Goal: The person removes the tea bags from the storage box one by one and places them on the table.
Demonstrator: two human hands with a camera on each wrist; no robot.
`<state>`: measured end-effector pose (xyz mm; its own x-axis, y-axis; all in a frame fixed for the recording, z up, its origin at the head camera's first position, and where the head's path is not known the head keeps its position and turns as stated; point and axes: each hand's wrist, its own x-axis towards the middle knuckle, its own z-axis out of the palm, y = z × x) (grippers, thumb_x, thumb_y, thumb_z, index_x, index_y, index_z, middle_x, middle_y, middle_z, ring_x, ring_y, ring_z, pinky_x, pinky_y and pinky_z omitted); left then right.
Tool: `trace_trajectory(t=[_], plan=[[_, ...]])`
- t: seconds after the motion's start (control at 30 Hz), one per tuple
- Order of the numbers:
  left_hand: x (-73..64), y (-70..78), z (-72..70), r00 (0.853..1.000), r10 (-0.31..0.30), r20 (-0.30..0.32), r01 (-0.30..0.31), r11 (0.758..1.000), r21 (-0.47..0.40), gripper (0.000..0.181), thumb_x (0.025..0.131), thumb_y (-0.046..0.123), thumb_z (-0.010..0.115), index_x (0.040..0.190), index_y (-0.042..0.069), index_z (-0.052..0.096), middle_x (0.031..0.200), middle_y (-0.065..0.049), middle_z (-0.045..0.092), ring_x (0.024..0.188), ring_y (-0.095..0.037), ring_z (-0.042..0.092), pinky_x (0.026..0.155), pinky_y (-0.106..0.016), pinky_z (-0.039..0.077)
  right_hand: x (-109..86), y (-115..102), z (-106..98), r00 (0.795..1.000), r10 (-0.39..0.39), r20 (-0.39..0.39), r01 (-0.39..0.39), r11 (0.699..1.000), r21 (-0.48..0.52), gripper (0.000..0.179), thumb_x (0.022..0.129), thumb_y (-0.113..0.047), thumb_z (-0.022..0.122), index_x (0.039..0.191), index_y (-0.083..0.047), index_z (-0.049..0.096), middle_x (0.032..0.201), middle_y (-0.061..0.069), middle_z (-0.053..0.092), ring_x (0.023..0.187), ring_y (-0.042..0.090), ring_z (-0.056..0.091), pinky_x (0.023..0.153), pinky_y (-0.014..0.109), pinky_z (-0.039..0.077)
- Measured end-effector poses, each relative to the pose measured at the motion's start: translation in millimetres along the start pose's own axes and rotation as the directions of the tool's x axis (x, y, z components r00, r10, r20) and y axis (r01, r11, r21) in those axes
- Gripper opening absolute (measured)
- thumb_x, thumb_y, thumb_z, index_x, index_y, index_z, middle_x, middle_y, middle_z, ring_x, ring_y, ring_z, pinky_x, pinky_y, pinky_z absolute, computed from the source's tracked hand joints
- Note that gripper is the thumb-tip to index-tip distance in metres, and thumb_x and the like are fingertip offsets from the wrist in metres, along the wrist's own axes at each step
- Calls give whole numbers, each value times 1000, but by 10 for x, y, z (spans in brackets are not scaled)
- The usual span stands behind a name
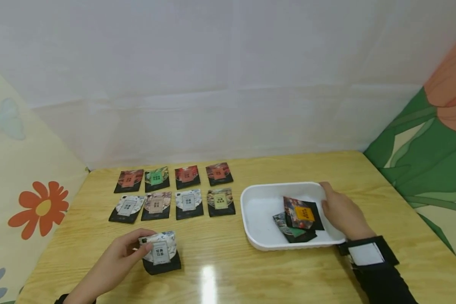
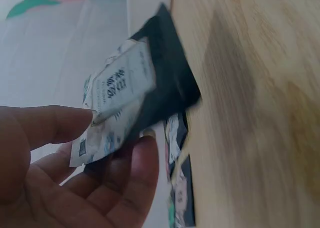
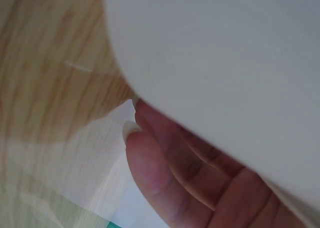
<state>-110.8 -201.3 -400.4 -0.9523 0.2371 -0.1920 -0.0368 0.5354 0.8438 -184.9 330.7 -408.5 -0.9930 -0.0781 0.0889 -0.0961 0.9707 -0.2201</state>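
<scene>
Between thumb and fingers, my left hand (image 1: 127, 253) pinches a white-and-black tea sachet (image 1: 161, 253) over the front left of the table. Tilted in the left wrist view, the sachet (image 2: 125, 87) shows its pale printed label. My right hand (image 1: 346, 213) grips the right end of a white plastic tray (image 1: 260, 215). From the right wrist view, the fingers (image 3: 150, 163) lie against the underside of the tray (image 3: 215, 52). Inside the tray are a sachet with an orange label (image 1: 304, 213) and, partly under it, one with a green label (image 1: 290, 228).
Two rows of sachets lie behind my left hand; the back row includes a green-labelled one (image 1: 157, 178), the front row a yellow-labelled one (image 1: 221, 202). A white cloth (image 1: 228, 105) hangs behind the wooden table (image 1: 220, 270), with flowered cloths at both sides.
</scene>
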Motion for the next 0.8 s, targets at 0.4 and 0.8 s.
trace_trajectory(t=[0.4,0.8], plan=[[-86,-453,-516,978,-195,-70,198,979,40,52,95,31,57,141,9,45,121,-11,54,94,-19,54,75,-29,48,-3,4,1,1000,-3,-3,3,1000,-7,49,92,-6,54,135,9,36,88,28,62,65,27,61,53,40,45],[-16,-869,-828,960,-235,-149,268,927,262,51,93,28,62,135,2,51,109,-12,59,89,-20,55,69,-27,45,-2,-17,-12,1000,1,2,-1,1000,-7,49,92,-6,54,134,9,35,85,26,62,63,25,59,51,38,43]])
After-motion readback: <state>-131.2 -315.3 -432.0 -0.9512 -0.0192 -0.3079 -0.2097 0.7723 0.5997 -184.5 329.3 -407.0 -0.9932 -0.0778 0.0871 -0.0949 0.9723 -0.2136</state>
